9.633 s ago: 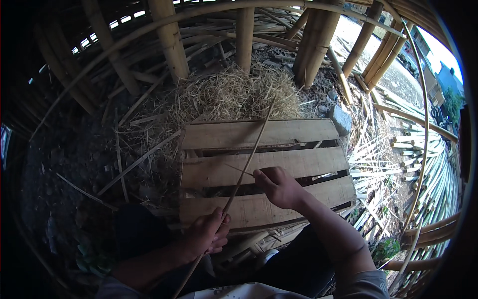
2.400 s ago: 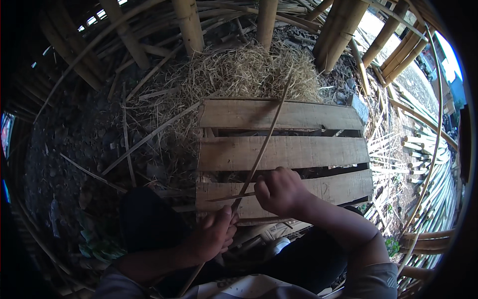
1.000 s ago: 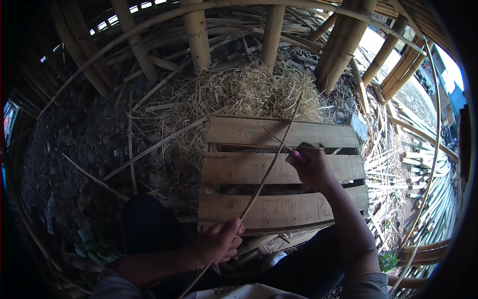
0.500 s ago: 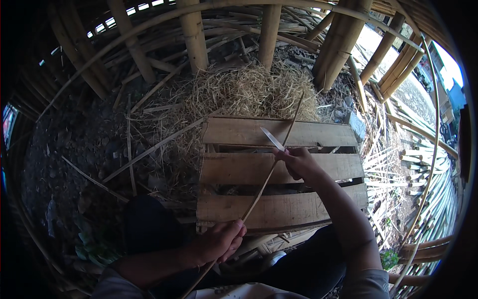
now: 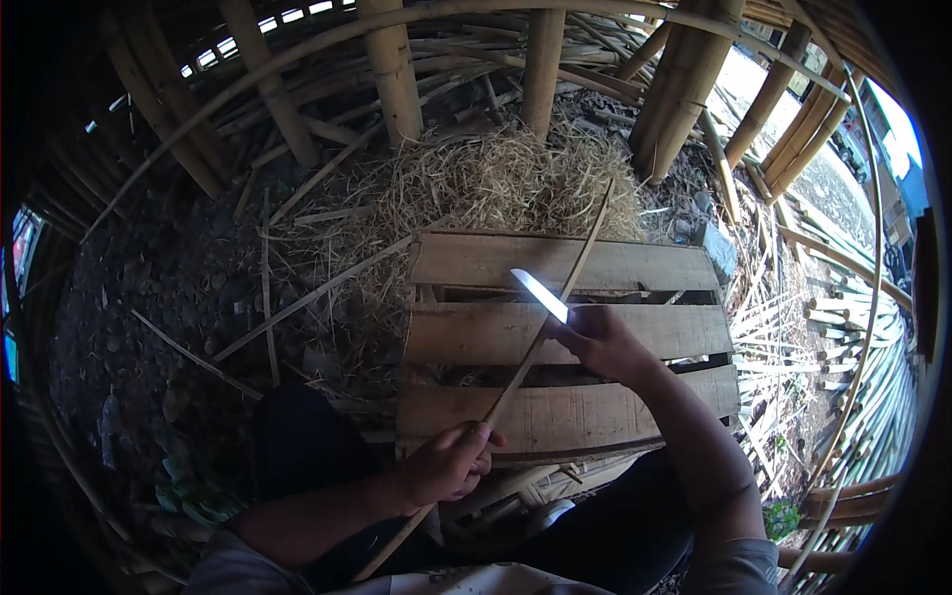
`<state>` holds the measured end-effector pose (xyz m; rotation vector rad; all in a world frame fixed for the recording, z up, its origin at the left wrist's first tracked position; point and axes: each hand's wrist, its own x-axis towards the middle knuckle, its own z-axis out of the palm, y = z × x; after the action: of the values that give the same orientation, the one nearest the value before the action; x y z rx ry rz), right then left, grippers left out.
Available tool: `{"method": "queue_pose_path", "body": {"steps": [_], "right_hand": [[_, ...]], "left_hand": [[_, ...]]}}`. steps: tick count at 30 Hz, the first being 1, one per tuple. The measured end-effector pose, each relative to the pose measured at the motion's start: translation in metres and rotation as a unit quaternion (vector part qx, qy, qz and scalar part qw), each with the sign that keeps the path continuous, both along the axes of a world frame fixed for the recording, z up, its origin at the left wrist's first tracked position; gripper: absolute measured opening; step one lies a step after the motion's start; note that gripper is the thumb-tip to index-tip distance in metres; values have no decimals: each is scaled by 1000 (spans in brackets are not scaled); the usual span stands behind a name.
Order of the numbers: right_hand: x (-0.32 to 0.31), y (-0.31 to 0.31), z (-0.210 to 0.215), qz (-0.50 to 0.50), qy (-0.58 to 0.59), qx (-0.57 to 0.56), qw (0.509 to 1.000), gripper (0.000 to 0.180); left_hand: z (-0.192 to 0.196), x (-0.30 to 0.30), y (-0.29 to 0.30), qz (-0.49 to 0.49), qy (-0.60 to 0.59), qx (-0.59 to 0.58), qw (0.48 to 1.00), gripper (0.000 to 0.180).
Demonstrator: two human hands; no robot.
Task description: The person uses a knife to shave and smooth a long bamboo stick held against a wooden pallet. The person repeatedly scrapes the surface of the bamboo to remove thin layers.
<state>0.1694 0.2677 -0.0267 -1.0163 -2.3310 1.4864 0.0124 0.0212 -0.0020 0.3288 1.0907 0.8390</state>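
A long thin bamboo strip (image 5: 518, 375) slants from my lap up over a slatted wooden bench (image 5: 635, 322). Near its lower part, my left hand (image 5: 451, 463) is closed around the strip, just off the bench's near left corner. My right hand (image 5: 601, 342) grips a knife (image 5: 541, 294) above the middle slat. The bright blade points up and left and crosses the strip. Fingers of the right hand hide the knife's handle, and whether they also touch the strip I cannot tell.
Behind the bench lies a heap of pale shavings (image 5: 496, 183). Bamboo posts (image 5: 684, 89) stand along the far side. At the right, many cut bamboo poles (image 5: 863, 367) lie stacked. Loose strips (image 5: 317, 297) are scattered on the dark ground at left.
The strip has turned, showing a wider face. The knife blade has tilted and now shines brightly, and my right hand has shifted slightly down and right.
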Motion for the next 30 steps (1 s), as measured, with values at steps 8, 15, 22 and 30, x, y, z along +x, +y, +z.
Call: {"method": "queue_pose_path", "body": {"steps": [8,15,22,30], "right_hand": [[7,53,-8,-34,-122,117,985,54],[4,48,-14,-72,-152,117,979,59],[-8,39,10,-60,-178,69,980,54],[-4,36,-2,-15,-133,137,981,56]], "left_hand": [[-12,5,-9,-75,316,85,942,36],[-9,6,-8,-109,470,147,863,31],[-5,5,-14,-125,514,162,833,30],[-4,4,-12,-121,515,163,833,31]]}}
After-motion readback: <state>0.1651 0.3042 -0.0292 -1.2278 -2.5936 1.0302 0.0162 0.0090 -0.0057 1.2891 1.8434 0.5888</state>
